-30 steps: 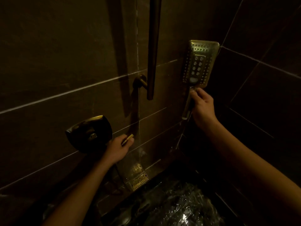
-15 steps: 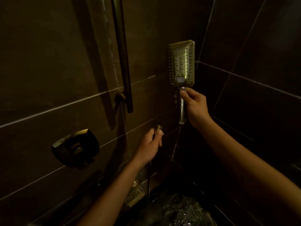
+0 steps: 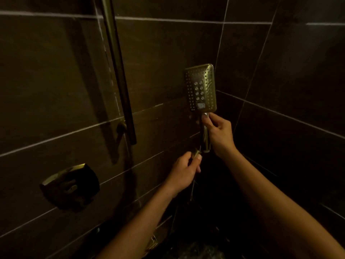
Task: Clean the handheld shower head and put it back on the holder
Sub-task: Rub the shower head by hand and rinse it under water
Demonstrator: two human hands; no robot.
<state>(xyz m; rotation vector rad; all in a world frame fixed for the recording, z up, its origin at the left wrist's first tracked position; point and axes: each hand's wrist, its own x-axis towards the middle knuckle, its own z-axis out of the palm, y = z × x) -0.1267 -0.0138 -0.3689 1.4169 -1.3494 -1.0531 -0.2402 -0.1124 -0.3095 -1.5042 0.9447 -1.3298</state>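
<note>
The shower head stood upright, long axis vertical, nozzles facing the camera. Right hand gripped its handle; left hand pinched the hose end just below.

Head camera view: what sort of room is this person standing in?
Almost certainly a bathroom shower. The walls are dark tile, a metal rail runs up the wall, the right hand grips a handheld shower head, and the left hand pinches its hose end.
</note>
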